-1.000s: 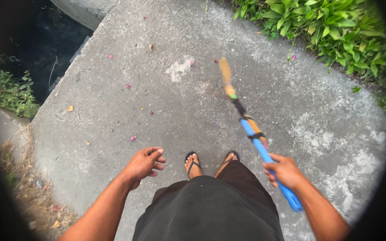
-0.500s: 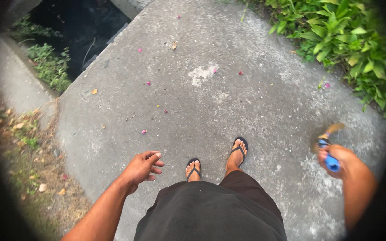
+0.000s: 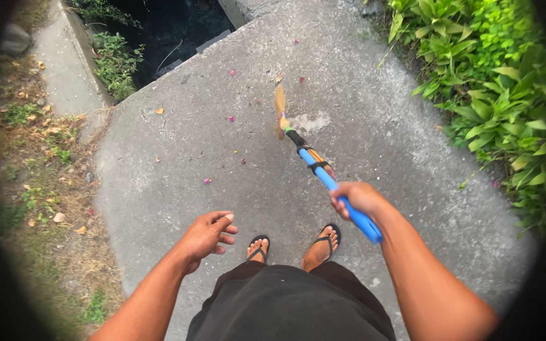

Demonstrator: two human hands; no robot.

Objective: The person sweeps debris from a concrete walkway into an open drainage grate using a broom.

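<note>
— Swung back in from the far right, the broom [image 3: 323,173] now points ahead toward twelve o'clock; half a second ago it was pulled off at three o'clock, almost out of view.

— And the hands?

— Nearest, the left hand [image 3: 206,233] hangs free at about eight o'clock of the sandalled feet [image 3: 289,246], fingers loosely curled, holding nothing. The right hand [image 3: 356,199] is clenched round the blue handle [image 3: 349,208], just short of its butt end.

— How would that broom handle?

— Light, I'd judge, and stiff along the shaft, while the straw-coloured bristle head [image 3: 280,107] looks springy. Hold lies on the blue shaft below the black binding [image 3: 298,140]; one hand seems enough.

— Where is it working?

— Its head is low over the concrete slab [image 3: 361,126], whether touching I cannot tell, among scattered pink petals [image 3: 230,118]. Farther off, a dark drain [image 3: 172,31] sits at eleven o'clock, leafy plants [image 3: 488,76] at two.
</note>
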